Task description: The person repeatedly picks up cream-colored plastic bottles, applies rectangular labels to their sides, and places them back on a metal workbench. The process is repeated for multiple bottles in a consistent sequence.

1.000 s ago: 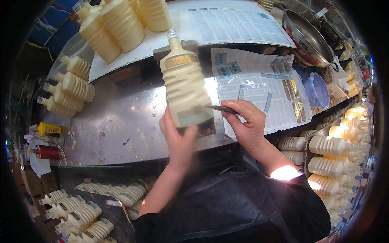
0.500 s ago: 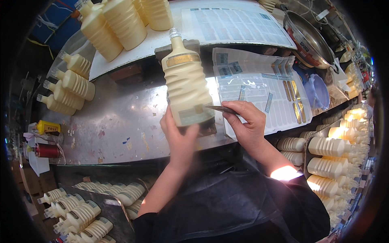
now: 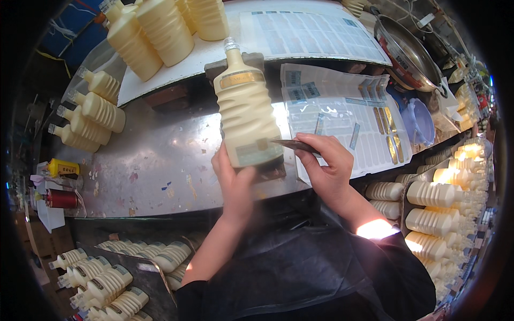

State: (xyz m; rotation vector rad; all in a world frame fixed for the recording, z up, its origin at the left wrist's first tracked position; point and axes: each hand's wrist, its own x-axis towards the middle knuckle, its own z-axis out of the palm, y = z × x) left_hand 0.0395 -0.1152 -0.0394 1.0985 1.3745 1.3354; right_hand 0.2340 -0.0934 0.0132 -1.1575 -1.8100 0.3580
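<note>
My left hand [image 3: 234,179] grips the base of a cream ribbed bottle [image 3: 244,109], which stands upright on the metal table [image 3: 155,160] with a gold band near its neck and a pale label low on its side. My right hand [image 3: 326,166] pinches thin dark tweezers [image 3: 294,144] whose tip touches the right edge of that label. A clear sheet of small stickers [image 3: 348,117] lies just right of the bottle, under my right hand.
Several more cream bottles lie at the left [image 3: 88,109], stand at the back [image 3: 155,27], and fill racks at the lower left [image 3: 112,278] and right [image 3: 439,214]. A metal pan [image 3: 407,53] and a blue lid [image 3: 420,120] sit at the right. A yellow tool [image 3: 61,168] and red spool [image 3: 59,199] rest at the left edge.
Barely anything has moved: the bottle stays upright in my left hand and the tweezers stay at the label's edge.
</note>
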